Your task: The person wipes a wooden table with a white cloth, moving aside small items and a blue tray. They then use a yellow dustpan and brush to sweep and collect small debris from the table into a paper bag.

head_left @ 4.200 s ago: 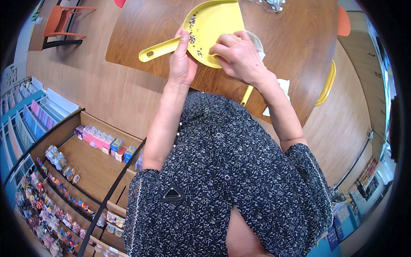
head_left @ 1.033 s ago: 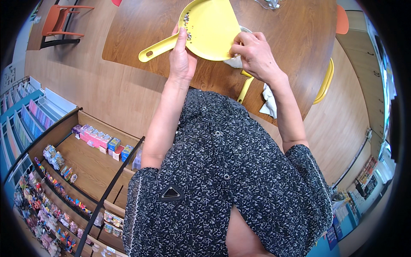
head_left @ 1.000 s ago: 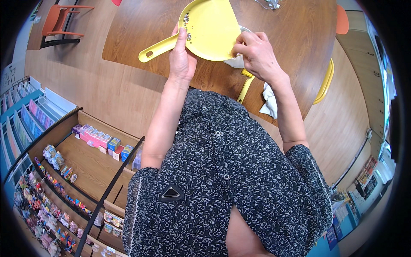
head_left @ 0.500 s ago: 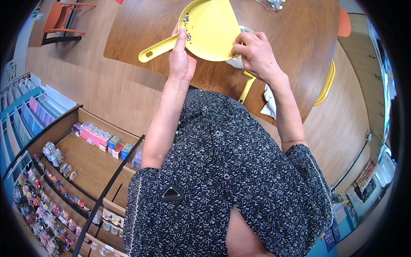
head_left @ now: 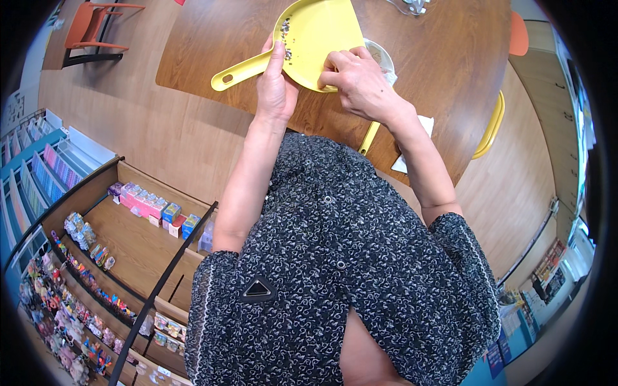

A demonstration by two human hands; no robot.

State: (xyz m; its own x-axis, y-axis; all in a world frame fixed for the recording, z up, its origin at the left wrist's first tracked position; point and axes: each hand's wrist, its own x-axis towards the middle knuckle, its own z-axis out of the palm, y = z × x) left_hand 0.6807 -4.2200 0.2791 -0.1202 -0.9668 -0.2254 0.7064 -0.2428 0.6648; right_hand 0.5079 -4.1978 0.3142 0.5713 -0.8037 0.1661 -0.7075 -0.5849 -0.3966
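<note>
A yellow dustpan (head_left: 322, 29) is stretching over the wooden table (head_left: 450, 77), just inside its near edge, its handle pointing left and near, its long axis running toward the far right. The left hand (head_left: 277, 91) is clasping it where handle meets pan. Small dark and pale bits (head_left: 287, 54) are lying inside, handle side. The right hand (head_left: 362, 83) is curling its fingers at the near right rim; whether they are pinching anything, I cannot tell. Rightward, a white bowl (head_left: 387, 58) is standing partly hidden, wood stretching to the table's right edge.
</note>
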